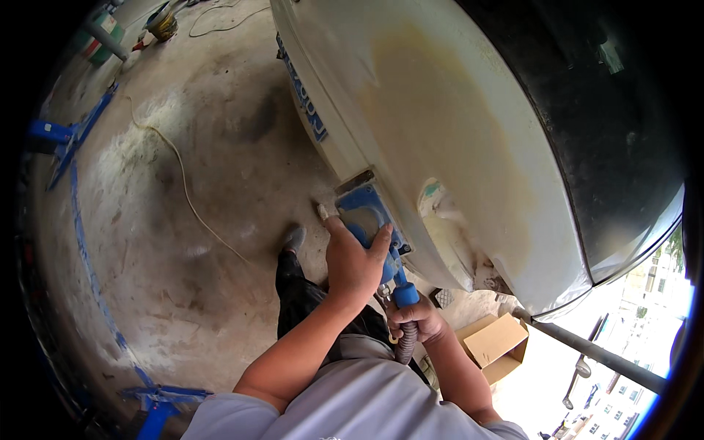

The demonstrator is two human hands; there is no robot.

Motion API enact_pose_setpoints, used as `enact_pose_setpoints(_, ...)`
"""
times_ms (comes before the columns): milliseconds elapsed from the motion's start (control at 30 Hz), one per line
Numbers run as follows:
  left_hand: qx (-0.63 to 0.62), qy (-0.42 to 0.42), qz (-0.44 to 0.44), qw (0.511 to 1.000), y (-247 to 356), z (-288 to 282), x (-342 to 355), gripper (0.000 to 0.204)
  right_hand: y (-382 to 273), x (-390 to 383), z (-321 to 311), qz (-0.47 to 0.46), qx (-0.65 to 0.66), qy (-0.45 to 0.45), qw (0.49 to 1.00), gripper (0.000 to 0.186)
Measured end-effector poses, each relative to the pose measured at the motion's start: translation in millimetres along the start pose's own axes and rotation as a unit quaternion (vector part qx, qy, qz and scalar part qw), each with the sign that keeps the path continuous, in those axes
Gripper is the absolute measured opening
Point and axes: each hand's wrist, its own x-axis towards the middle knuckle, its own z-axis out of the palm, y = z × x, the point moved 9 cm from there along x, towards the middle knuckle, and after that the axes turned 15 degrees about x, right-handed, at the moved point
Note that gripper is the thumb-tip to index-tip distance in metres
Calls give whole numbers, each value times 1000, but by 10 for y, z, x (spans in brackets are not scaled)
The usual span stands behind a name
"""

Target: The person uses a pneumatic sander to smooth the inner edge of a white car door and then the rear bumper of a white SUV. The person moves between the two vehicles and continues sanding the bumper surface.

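A blue air sander [363,198] with a flat rectangular pad rests against the pale body panel [433,103] of a vehicle, near its lower edge. My left hand [352,257] is wrapped over the sander's body. Lower down, my right hand [419,320] grips the sander's rear end, where a ribbed grey hose [405,346] joins a blue collar. The panel has a sanded, yellow-brown blotch. Beside the sander is a recessed, patched spot [433,198] with a greenish mark. The pad's underside is hidden.
An open cardboard box [497,345] stands to the right of my right arm. A thin pale hose [180,165] trails across the floor at left. Blue metal stands [158,407] are on the left side, and a bucket [162,24] sits far left.
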Motion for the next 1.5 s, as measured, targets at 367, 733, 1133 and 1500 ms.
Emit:
enact_pose_setpoints(367,-21,-15,1,1000,73,-31,-74,64,69,-112,29,25,50,-11,998,37)
enact_pose_setpoints(733,19,-37,1,999,-222,196,-449,68,445,-56,-573,52,55,-23,997,48)
enact_pose_setpoints(1133,-96,-80,-15,992,-411,276,-428,66,387,-254,-355,-51,-55,78,994,27)
enact_pose_setpoints(1500,-225,-112,-68,965,-877,590,-437,57,282,-322,-429,-97,-201,222,949,24)
